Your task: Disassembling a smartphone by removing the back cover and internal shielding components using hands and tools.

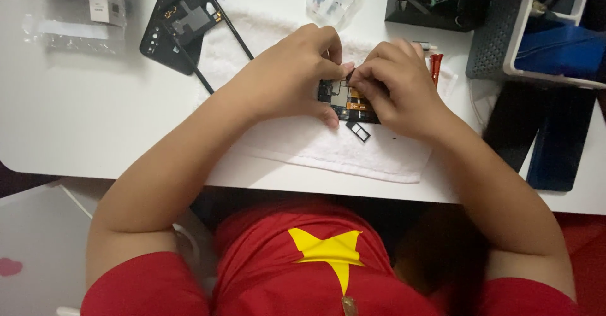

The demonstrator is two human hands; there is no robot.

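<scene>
white towel [328, 146], red screwdriver [436, 68], black phone frame [189, 23]

— What is worn on the upper body?
— A red short-sleeved shirt [265, 272] is worn, marked at the chest with a yellow five-pointed star [328, 250].
— And the forearms?
— Both are left bare; no rings or watch are seen.

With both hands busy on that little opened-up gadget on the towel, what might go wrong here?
1. The small black tray lies loose on the white towel just below the right hand; a nudge might flick it away.
2. Both hands' fingers press on the exposed circuit board, whose parts may bend or tear.
3. The red-handled tool lies close behind the right hand and might get knocked.
</scene>
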